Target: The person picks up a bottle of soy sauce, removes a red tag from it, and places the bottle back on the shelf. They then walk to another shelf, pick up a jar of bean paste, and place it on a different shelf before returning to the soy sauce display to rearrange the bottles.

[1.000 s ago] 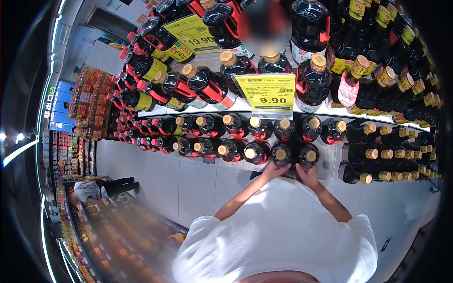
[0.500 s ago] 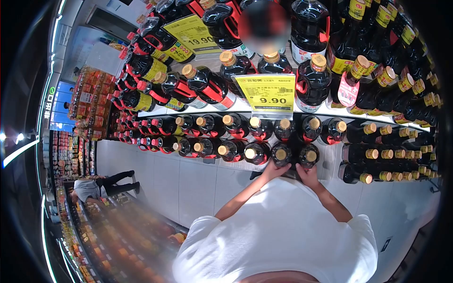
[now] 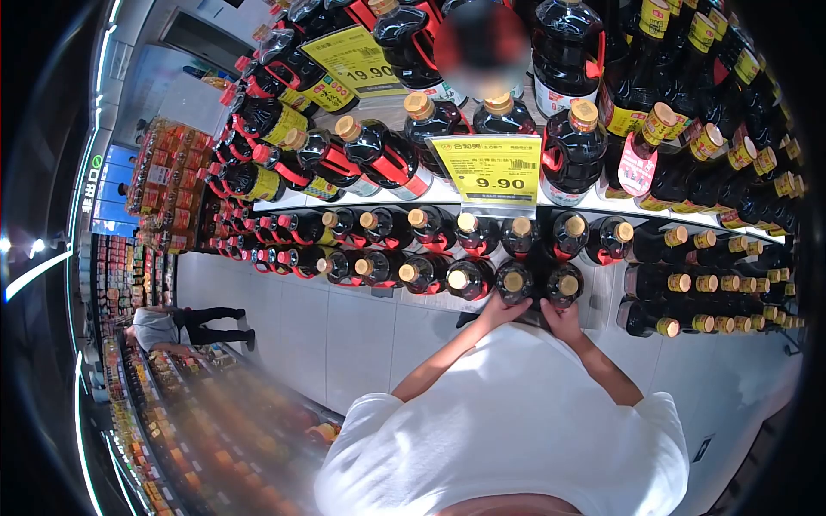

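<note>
My left hand [image 3: 502, 310] is wrapped round the lower side of a dark bottle with a tan cap [image 3: 514, 281]. Beside it, my right hand [image 3: 561, 319] grips a second dark bottle with a tan cap [image 3: 568, 285]. Both bottles stand upright at the front edge of the lower shelf, a narrow dark gap between them. To the left of them is another capped bottle [image 3: 470, 280] in the same front row. Behind the held pair, more dark bottles with red labels [image 3: 520, 234] stand in a row. The bottles hide some of my fingertips.
A yellow price sign [image 3: 490, 176] hangs from the upper shelf edge [image 3: 387, 205], above the lower rows. Large dark bottles [image 3: 574, 155] crowd the upper shelf. More bottles [image 3: 680, 282] lie to the right. At the far left, a person [image 3: 163, 329] leans over another shelf.
The view has shifted very slightly. The person at the far left has changed posture a little. My hands and the two bottles look the same.
</note>
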Demonstrator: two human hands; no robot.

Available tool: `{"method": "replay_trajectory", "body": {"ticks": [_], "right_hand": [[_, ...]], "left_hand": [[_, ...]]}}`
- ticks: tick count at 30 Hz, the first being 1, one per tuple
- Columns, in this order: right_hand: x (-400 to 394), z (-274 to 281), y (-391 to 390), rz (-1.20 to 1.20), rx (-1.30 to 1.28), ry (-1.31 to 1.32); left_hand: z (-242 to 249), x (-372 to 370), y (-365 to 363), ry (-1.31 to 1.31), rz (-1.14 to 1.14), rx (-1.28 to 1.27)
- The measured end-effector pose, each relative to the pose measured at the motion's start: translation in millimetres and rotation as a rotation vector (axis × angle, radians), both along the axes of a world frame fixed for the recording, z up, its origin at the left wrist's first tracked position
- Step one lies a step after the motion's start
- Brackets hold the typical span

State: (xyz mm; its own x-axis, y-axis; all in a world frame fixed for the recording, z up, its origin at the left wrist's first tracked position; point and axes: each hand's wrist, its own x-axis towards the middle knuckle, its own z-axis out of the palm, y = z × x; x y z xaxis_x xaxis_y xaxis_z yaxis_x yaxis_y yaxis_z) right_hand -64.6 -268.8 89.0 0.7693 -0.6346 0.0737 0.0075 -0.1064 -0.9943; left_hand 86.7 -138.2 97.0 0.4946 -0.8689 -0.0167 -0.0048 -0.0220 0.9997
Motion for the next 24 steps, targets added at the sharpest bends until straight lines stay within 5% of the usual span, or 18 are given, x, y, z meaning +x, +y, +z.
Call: {"method": "replay_trajectory", "body": {"ticks": [24], "right_hand": [[1, -6, 1, -0.021, 0.011, -0.009]], "left_hand": [[-9, 1, 2, 0.048, -0.021, 0.019]]}}
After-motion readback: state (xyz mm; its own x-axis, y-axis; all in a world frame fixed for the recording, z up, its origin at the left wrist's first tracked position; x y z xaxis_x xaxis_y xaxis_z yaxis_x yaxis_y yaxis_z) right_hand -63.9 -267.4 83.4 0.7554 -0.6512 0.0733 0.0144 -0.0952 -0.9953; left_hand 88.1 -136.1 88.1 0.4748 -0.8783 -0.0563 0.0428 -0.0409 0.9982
